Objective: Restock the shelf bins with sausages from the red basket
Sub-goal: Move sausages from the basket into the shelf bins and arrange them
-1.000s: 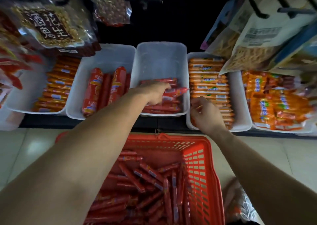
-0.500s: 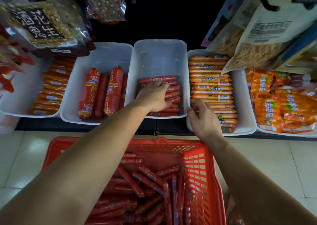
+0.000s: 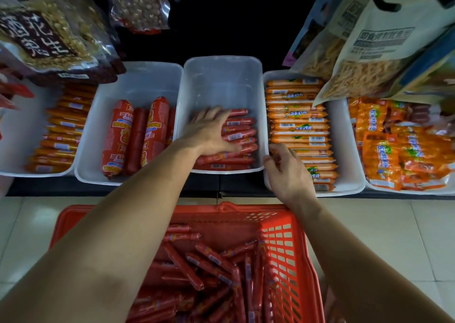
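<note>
The red basket [image 3: 283,244] stands on the floor below me with several thin red sausages [image 3: 197,266] piled in it. Straight ahead, a white middle bin [image 3: 221,76] holds a row of the same red sausages [image 3: 238,130] at its front. My left hand [image 3: 209,133] lies flat on that row, fingers spread, gripping nothing. My right hand [image 3: 288,172] rests on the front left corner of the neighbouring bin [image 3: 347,175], which is full of orange sausages [image 3: 298,125]; its fingers are curled at the rim, and whether they hold anything I cannot see.
Left of the middle bin is a bin of thick red sausages [image 3: 138,135], then a bin of thin orange ones [image 3: 61,130]. Far right lies a pile of orange snack packs [image 3: 398,145]. Bags of peanuts [image 3: 49,34] and snacks [image 3: 364,52] hang overhead. Pale floor tiles [image 3: 381,236] surround the basket.
My left hand has laid its red sausages into the middle bin and now lies flat, fingers spread, on the row. My right hand has stayed at the neighbouring bin's front corner.
</note>
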